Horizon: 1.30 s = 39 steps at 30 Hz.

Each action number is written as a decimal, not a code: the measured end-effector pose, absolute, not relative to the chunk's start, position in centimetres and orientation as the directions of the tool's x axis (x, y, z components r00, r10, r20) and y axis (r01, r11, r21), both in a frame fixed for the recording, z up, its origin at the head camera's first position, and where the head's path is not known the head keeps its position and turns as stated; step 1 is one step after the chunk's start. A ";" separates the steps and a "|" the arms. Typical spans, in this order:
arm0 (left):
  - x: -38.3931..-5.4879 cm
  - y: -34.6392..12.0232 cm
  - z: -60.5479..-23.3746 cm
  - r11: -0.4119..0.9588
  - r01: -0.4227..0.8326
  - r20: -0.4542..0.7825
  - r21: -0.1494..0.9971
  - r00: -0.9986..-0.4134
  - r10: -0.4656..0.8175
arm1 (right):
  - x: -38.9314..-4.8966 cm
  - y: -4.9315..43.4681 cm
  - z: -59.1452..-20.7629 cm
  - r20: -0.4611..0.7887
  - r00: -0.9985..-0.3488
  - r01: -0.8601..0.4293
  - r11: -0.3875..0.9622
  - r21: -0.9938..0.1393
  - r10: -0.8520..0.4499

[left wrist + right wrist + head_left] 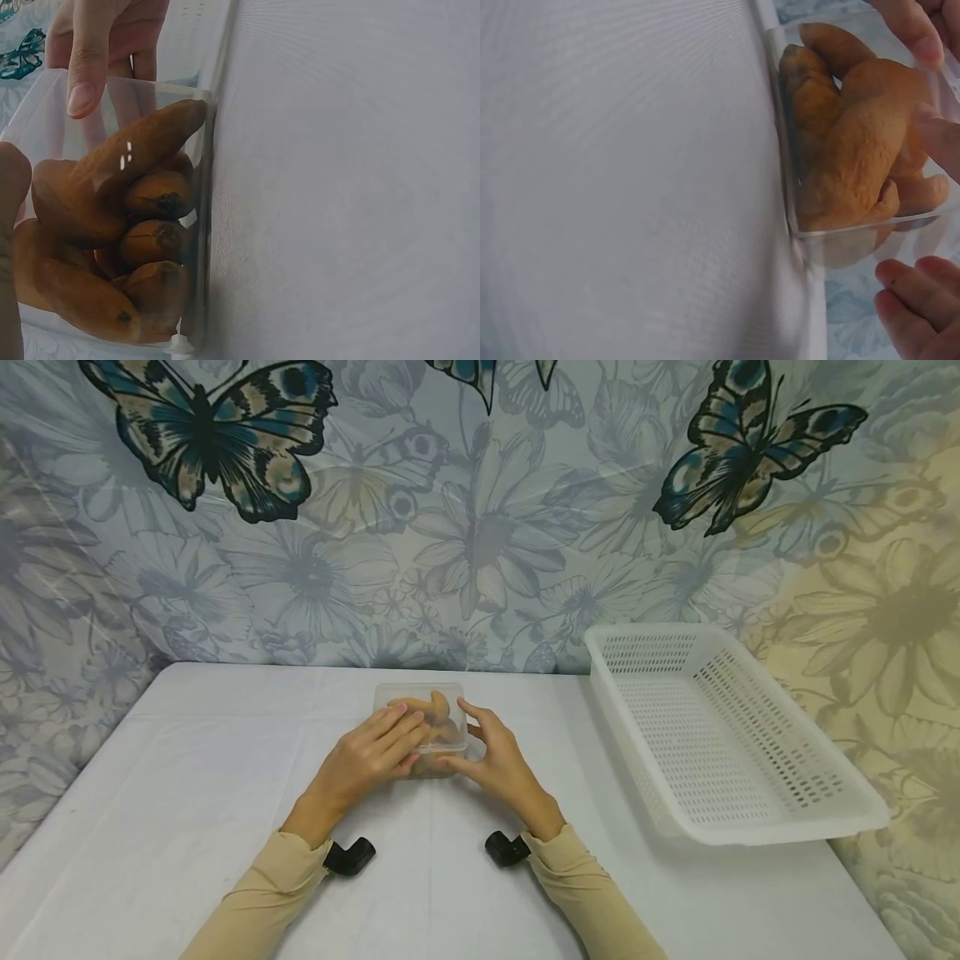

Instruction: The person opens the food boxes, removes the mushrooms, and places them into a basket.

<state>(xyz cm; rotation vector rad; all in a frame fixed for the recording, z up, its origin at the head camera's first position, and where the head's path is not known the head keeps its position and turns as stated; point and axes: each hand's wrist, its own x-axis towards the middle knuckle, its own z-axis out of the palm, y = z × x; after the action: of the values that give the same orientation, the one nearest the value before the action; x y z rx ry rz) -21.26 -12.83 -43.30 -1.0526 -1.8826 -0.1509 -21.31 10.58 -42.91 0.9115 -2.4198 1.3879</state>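
Observation:
A clear plastic box [447, 748] stands on the white table, packed with brownish-orange, finger-shaped knobbly pieces [120, 172], some with dark tips; their kind is unclear. My left hand [372, 749] lies over its top left, fingers stretched across the lid, thumb at the near edge. At the right side, my right hand [502, 766] holds the box with its thumb on the near face and fingers around the far right corner. In the right wrist view, some right-hand fingers [915, 300] sit just beside the box wall. The left palm and the box's left side are partly hidden.
A large white perforated basket [660, 777] stands on the right of the table [187, 860]. Behind is a flower-and-butterfly patterned cloth backdrop [487, 543]. A black wrist device [349, 857] sticks out from the left sleeve, and another black device [506, 849] from the right.

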 end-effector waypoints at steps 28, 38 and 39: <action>-21.2 -13.2 -43.1 0.594 0.795 0.756 -0.124 -0.312 0.575 | -21.8 10.8 -43.1 0.447 -0.783 -0.603 0.354 -0.715 -0.432; -21.1 -12.7 -43.3 0.643 0.724 0.764 -0.251 -0.260 0.590 | -21.4 10.4 -43.2 0.410 -0.826 -0.548 0.386 -0.742 -0.387; -21.1 -12.7 -43.3 0.643 0.724 0.766 -0.249 -0.259 0.589 | -21.4 10.5 -43.3 0.411 -0.825 -0.550 0.383 -0.742 -0.388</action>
<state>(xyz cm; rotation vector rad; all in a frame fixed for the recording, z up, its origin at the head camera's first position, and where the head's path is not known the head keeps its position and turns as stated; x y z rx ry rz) -21.12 -12.67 -43.27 -1.0300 -1.9577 -0.1892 -21.42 10.45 -43.35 0.8459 -2.4676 1.4250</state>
